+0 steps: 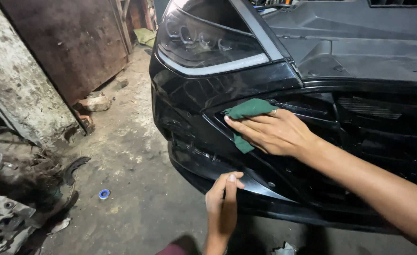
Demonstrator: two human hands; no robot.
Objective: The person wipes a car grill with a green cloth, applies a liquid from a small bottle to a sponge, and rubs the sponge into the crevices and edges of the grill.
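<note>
Two hands work on the black front bumper (pixel 203 94) of a car, seen from the single head view, and everything else sits in relation to that bumper.

The right hand (pixel 277 132) lies flat against the bumper's face just under the headlight (pixel 203 42), fingers stretched out and close together, pinning a folded green cloth (pixel 246 109) to the glossy panel at the edge of the grille opening (pixel 374 123). The cloth is pressed rather than gripped: it peeks out above and below the fingers, which suits rubbing across the surface.

The left hand (pixel 223 200) reaches up to the bumper's lower lip, fingers curled loosely with the fingertips resting on the edge. It holds nothing, and seems to steady the person or the panel against the push of the other hand.

Left of the bumper, on the dusty concrete floor (pixel 137 165), lie a small blue ring (pixel 104 193) and scrap metal parts (pixel 5 222); a rusty metal sheet (pixel 71 42) leans further back.
</note>
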